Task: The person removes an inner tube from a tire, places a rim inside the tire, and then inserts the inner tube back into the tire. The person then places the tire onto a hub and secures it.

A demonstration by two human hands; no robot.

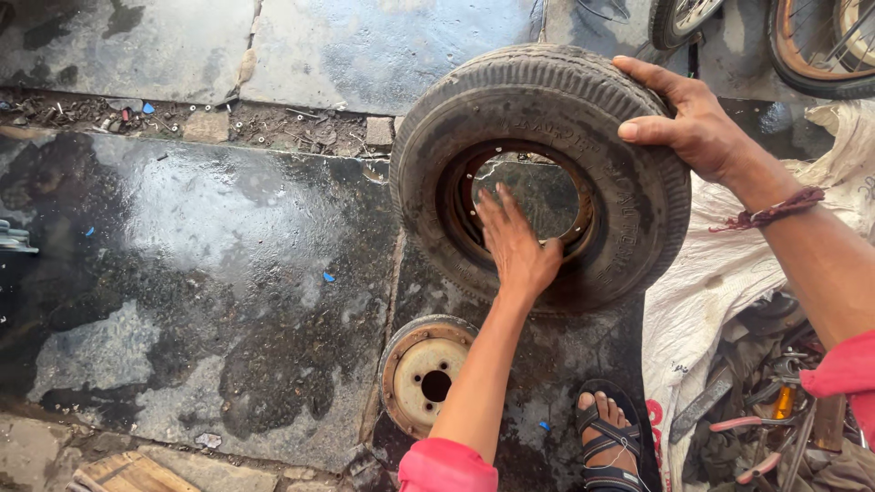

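Gripping the worn black rubber tyre [547, 100] by its upper-right tread, the right hand [688, 118] steadies it while the left hand [515, 246] presses flat, fingers open, inside its rusty rim on the wet stone floor [200, 228].

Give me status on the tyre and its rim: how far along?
Done: one rusty rim half already lies apart on the wet stone floor. In hand: right hand steadies the tyre by its tread, left hand reaches into its centre opening. Left: a rusty ring with bolt holes is still seated inside the tyre.
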